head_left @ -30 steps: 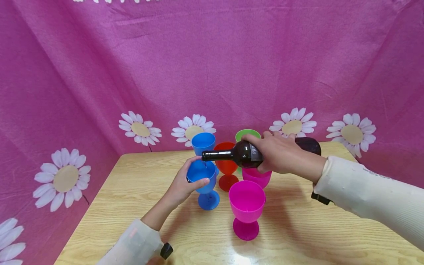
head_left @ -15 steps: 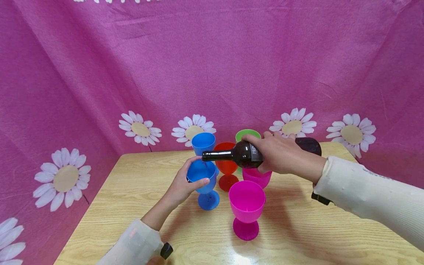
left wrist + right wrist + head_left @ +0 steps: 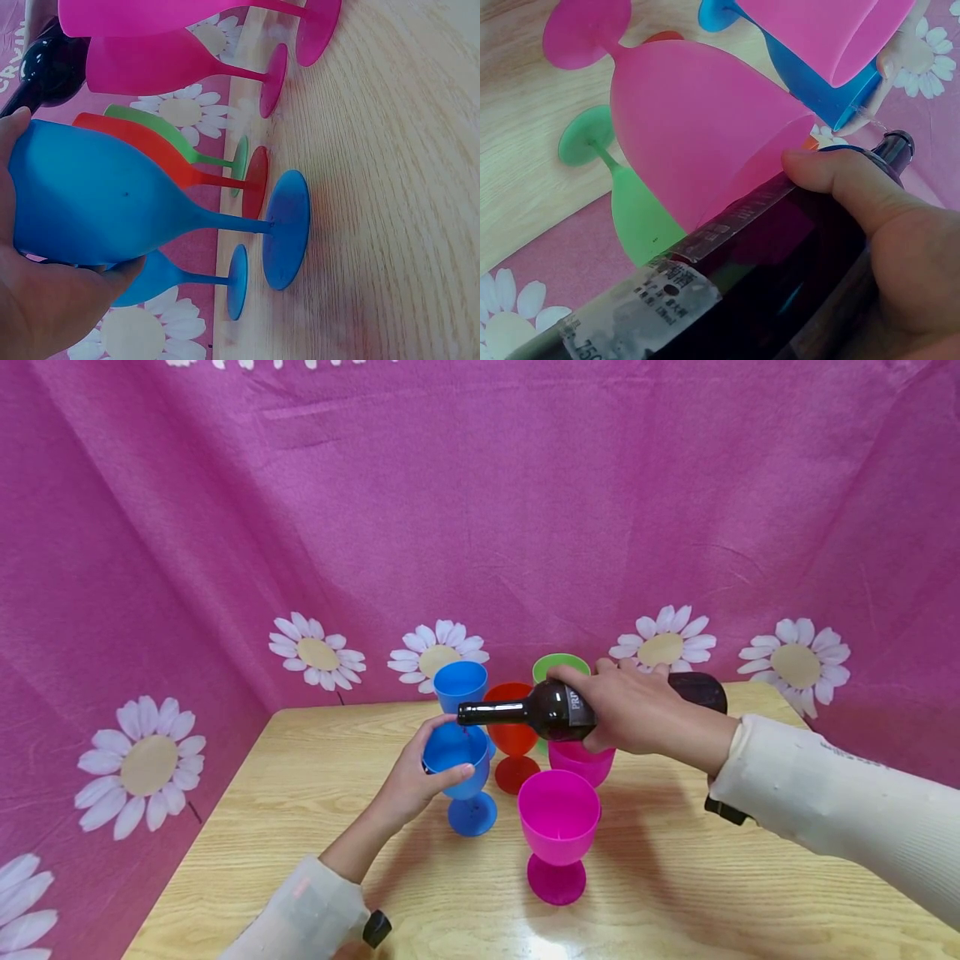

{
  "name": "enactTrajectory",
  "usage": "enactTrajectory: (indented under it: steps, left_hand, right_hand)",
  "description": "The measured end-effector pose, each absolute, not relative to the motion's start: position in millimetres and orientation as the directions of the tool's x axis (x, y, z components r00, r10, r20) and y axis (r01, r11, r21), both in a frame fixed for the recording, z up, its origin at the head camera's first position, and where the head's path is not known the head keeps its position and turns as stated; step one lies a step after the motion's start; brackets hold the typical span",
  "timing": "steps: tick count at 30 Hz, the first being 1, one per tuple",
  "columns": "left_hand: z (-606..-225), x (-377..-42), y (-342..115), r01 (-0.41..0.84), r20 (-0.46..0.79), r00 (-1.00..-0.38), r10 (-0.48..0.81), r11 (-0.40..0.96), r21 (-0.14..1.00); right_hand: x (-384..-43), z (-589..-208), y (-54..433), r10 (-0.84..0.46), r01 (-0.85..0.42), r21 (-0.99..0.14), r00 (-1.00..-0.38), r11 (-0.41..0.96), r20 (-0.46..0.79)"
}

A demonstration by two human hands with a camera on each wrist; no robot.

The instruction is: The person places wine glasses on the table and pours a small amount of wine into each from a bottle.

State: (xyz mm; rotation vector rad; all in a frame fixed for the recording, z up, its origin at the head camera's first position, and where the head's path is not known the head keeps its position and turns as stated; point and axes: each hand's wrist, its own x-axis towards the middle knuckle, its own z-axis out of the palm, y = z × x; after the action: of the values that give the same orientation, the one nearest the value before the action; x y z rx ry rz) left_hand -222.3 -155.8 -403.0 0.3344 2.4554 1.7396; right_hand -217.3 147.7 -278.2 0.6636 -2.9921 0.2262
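My left hand (image 3: 412,781) holds a blue goblet (image 3: 456,747) by its bowl, thumb on the near side and fingers round the left. The goblet stands upright, its foot (image 3: 286,247) on the table. In my right hand (image 3: 637,706) is a dark wine bottle (image 3: 551,712), gripped round its body and tilted with the neck pointing left. The bottle's mouth hangs just above the blue goblet's rim. A thin stream (image 3: 870,118) runs from the mouth into that goblet, as the right wrist view shows. How full the goblet is, I cannot tell.
Close by stand a front pink goblet (image 3: 558,814), another pink goblet (image 3: 581,762), an orange-red goblet (image 3: 512,742), a green goblet (image 3: 561,665) and a second blue goblet (image 3: 461,681). They share a wooden table (image 3: 322,760), backed by a magenta daisy-print cloth (image 3: 480,527).
Both hands, the bottle and the goblets keep their places. The thin stream continues from the bottle's mouth into the blue goblet.
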Motion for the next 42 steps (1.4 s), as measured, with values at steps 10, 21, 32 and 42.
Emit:
enactTrajectory:
  steps: [10,21,32,42]
  left_hand:
    - [-402.0,-222.4,-155.9,0.119,0.039,-0.968,0.247,0.318,0.941]
    - [-403.9,-223.1,-155.8,0.124,0.042,-0.968,0.247,0.327,0.937]
    - [-404.3,-221.6,-155.3,0.114,0.035,-0.972,0.231,0.337,0.935]
    - [-404.6,-221.9,-155.8,0.123,0.043,-0.967,0.251,0.310,0.943]
  right_hand:
    - [-217.3,-279.0,147.8,-0.414,-0.425,-0.124,-0.904,0.897,0.104]
    - [-216.5,-279.6,148.0,-0.413,-0.424,-0.115,-0.904,0.898,0.108]
    - [-217.0,-280.3,147.3,-0.409,-0.418,-0.123,-0.908,0.900,0.093]
    - [-216.8,-279.7,146.8,-0.407,-0.416,-0.116,-0.908,0.902,0.093]
